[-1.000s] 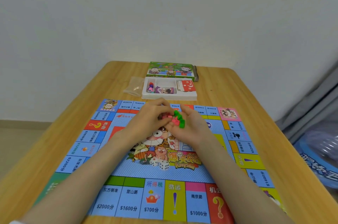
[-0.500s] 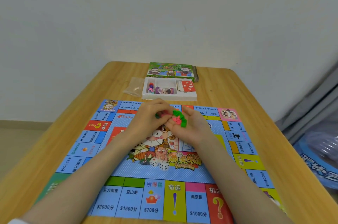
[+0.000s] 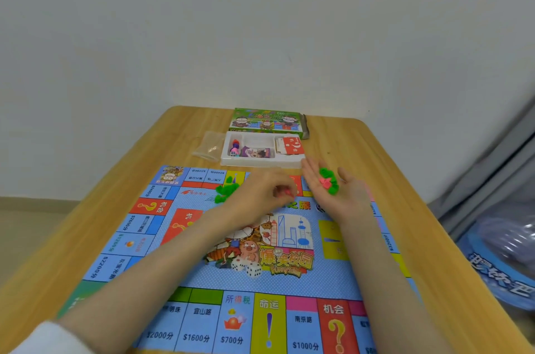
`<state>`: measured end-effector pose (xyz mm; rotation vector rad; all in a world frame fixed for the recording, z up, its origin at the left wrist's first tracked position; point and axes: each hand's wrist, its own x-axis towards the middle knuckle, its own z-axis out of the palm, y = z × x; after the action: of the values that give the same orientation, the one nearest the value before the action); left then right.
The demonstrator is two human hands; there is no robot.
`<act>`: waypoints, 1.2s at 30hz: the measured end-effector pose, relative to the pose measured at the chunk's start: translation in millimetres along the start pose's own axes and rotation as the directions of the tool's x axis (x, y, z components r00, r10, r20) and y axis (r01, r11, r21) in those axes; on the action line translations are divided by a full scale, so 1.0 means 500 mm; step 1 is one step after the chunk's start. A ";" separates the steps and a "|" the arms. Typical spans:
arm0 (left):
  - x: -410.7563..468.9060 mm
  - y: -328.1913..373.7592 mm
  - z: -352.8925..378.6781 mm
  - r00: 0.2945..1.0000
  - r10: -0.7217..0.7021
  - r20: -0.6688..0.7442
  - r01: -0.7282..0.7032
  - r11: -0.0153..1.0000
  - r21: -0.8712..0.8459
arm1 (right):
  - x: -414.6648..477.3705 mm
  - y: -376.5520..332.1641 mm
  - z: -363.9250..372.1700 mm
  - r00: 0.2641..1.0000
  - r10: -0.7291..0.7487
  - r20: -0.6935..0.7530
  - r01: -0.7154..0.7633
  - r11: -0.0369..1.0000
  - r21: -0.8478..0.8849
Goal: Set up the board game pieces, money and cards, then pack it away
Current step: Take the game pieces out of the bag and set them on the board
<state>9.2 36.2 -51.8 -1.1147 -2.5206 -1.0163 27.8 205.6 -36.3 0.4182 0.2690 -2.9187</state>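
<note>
Even, soft indoor light; faint shadows, slight motion blur, wide-angle bending at edges.

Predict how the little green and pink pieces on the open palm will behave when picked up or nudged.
Probably very light: a heap of pieces sits on the flat right hand. Likely to scatter if that palm tilts, since nothing curls round them. Being so small, they probably need a fingertip pinch, as the left hand has on a pink piece.
</note>
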 end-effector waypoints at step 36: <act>0.002 0.006 0.010 0.980 -0.189 0.067 0.194 0.978 -0.074 | 0.012 -0.007 -0.010 0.999 -0.038 -0.010 0.038 0.998 -0.054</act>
<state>10.8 41.6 -53.5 -0.9493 -2.6991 -1.1582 22.6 209.1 -42.2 0.4259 0.3597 -2.9395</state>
